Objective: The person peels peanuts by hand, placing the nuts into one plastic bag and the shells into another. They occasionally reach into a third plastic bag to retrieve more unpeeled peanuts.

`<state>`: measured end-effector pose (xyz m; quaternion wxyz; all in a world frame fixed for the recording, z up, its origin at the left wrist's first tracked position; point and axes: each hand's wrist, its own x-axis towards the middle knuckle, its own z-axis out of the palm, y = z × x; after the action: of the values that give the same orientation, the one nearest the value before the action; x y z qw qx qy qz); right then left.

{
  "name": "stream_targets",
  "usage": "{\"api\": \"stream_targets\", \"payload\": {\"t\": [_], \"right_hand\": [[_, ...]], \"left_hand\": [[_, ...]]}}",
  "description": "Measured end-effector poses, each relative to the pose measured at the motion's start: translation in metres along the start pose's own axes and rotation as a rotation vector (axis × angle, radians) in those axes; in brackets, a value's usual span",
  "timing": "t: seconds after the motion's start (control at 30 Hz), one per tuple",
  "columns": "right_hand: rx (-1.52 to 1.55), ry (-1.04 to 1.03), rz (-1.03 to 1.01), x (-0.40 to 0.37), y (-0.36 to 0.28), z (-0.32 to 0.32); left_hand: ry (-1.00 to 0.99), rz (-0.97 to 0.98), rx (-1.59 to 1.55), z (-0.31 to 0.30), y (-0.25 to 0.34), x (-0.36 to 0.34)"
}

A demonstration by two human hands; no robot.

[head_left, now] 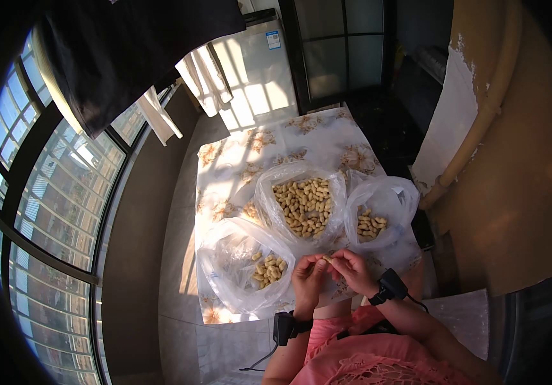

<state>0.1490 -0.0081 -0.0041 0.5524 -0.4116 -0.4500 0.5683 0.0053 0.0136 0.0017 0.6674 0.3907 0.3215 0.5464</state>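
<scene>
My left hand [308, 277] and my right hand [353, 269] meet over the front edge of the table, fingers closed in a pinch. A small tan peanut [327, 258] shows between the fingertips of both hands. Just beyond them stands an open clear plastic bag [266, 199] with a large heap of unshelled peanuts [305, 204] in it. Left of my hands, another clear bag [221, 266] holds a smaller pile of peanuts [268, 271]. A third bag [404, 202], to the right, has a few peanuts [371, 226] at its bottom.
A flowered cloth [221, 170] covers the table under the bags. Barred windows [64, 192] line the left side, with dark clothing [141, 51] hanging above. A pale appliance [256, 70] stands behind the table, and a pipe [481, 128] runs along the right wall.
</scene>
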Motion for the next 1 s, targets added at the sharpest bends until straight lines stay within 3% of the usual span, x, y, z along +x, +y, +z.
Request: {"api": "stream_targets", "payload": {"t": [0.53,1.0], "right_hand": [[-0.019,0.015,0.005,0.001,0.001,0.002],[0.003,0.058,-0.048,0.001,0.006,0.005]], "left_hand": [[0.074,-0.017,0.064,-0.009,-0.012,0.002],[-0.004,-0.075,0.062,-0.013,-0.005,0.002]]}}
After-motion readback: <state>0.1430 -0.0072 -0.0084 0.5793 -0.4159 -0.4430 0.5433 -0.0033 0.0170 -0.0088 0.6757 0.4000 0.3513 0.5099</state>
